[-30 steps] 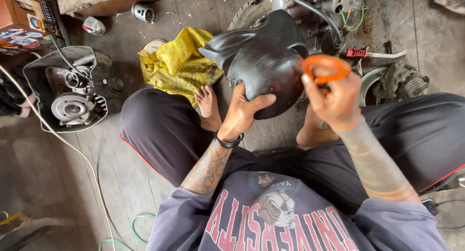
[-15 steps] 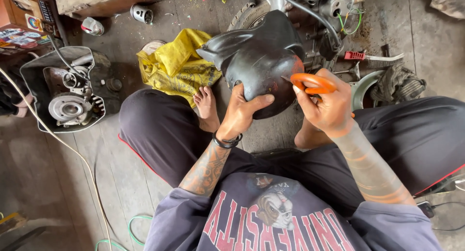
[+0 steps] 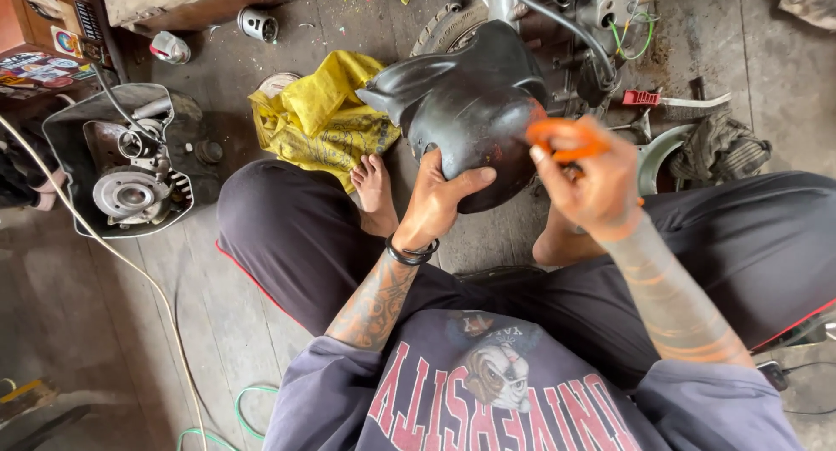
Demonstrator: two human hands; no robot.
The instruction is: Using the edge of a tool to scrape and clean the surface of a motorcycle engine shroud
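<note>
From the head camera, the seated person's left hand (image 3: 440, 194) is spread wide and pressed against the near side of a black rounded bodywork panel (image 3: 475, 107), steadying it upright between the feet, just in front of the stripped machine. The right hand (image 3: 596, 185) is closed around an orange pad (image 3: 566, 137) laid against the panel's right flank, where a reddish patch shows. Most of the shell looks dark and untouched, so the rubbing seems only begun.
</note>
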